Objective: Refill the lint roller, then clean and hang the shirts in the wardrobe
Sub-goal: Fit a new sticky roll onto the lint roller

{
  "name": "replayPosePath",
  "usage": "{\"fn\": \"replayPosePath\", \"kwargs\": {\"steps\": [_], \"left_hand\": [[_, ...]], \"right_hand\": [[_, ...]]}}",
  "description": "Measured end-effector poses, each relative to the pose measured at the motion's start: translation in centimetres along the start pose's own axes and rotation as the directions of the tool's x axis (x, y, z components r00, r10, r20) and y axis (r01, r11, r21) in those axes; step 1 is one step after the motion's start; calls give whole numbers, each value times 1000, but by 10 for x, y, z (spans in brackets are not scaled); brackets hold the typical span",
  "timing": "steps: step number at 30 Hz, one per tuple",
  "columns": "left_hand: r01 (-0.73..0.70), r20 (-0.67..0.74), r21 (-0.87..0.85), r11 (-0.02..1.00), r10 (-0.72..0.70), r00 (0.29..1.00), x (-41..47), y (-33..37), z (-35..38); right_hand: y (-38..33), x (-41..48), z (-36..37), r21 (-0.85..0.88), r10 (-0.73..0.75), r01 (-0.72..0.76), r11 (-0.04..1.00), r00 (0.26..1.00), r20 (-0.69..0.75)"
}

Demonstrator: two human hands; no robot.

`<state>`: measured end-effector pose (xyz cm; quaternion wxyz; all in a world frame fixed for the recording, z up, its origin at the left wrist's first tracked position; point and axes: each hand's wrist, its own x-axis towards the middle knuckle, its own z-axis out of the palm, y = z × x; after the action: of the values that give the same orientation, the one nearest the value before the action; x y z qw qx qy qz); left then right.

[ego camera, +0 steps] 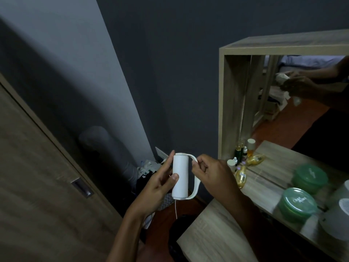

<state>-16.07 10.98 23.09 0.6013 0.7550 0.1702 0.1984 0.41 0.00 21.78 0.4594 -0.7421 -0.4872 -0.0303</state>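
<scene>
The roller [180,176] is held upright in mid-air by both hands, in front of the table's [207,233] near left corner. Its white roll is gripped by the left hand [160,184]: the thumb is pressed on the front and the fingers are stretched up behind it. The curved white handle [196,183], which loops from the top of the roll to its bottom, is pinched near its upper end by the right hand [211,173], whose fingers are curled round it. A thin white string [176,208] is seen hanging from the bottom of the roll.

On the wooden table, to the right, a green-lidded tub [296,204] is set, and a white container [338,220] is cut off by the picture's edge beside it. Farther back, small bottles [241,176] are grouped against the mirror [302,101], in which both hands and the roller are reflected.

On the floor beyond the hands, a heap of cloth [147,171] is piled in the corner; what it is made up of cannot be told. At the left, a wooden door [37,176] with a recessed pull [82,187] is seen. Everything is backed by a dark wall [170,72].
</scene>
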Motion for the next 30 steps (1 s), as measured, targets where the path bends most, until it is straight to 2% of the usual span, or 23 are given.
{"fn": "replayPosePath", "kwargs": {"steps": [6, 10, 19, 22, 25, 30], "left_hand": [[19, -50, -46, 999, -21, 999, 4, -3, 3], [58, -208, -147, 987, -88, 974, 10, -3, 6], [108, -359, -116, 987, -143, 923, 15, 0, 12], [107, -351, -111, 988, -139, 926, 13, 5, 11], [124, -311, -15, 992, -122, 942, 12, 9, 6], [103, -393, -58, 993, -118, 912, 10, 22, -17]], "right_hand": [[-3, 3, -2, 4, 20, -20, 1000, 998, 62], [-4, 1, 1, 123, 60, -63, 990, 998, 26], [0, -14, 14, 276, 160, -145, 950, 987, -32], [-1, -17, 19, 297, 196, -182, 937, 980, -18], [-8, -13, 22, 304, 219, -212, 929, 976, 8], [-33, -2, 39, 407, 225, -243, 881, 970, 92]]}}
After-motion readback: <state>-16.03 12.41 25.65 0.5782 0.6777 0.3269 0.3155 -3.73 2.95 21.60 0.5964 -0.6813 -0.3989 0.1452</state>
